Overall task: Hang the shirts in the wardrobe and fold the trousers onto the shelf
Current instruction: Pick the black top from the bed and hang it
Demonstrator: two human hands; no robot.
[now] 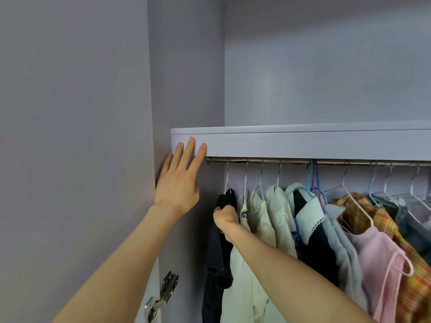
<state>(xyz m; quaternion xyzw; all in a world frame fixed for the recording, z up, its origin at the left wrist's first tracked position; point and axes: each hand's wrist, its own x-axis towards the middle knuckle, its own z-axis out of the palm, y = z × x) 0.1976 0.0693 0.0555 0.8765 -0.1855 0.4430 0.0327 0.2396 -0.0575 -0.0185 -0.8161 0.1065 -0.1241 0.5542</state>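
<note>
The fingers of the right hand [225,217] are curled tight around the shoulder of a dark navy shirt [218,248], which hangs from a white wire hanger [227,180] at the far left end of the metal rail [291,161]. The left hand [179,180] is raised with its fingers straight and spread, their tips lying against the front edge of the pale lilac shelf [303,143] above the rail, the palm near the wardrobe's side panel [186,78]. Just right of the navy shirt, pressed close against it and the right forearm, hang cream and white shirts [268,220], then a dark garment with a white lace-trimmed collar [310,220], a pale blue top [342,241], a pink top [377,259] and an orange plaid shirt [384,220]. The row is crowded, leaving little gap between hangers. A metal door hinge [163,292] shows at lower left.
</note>
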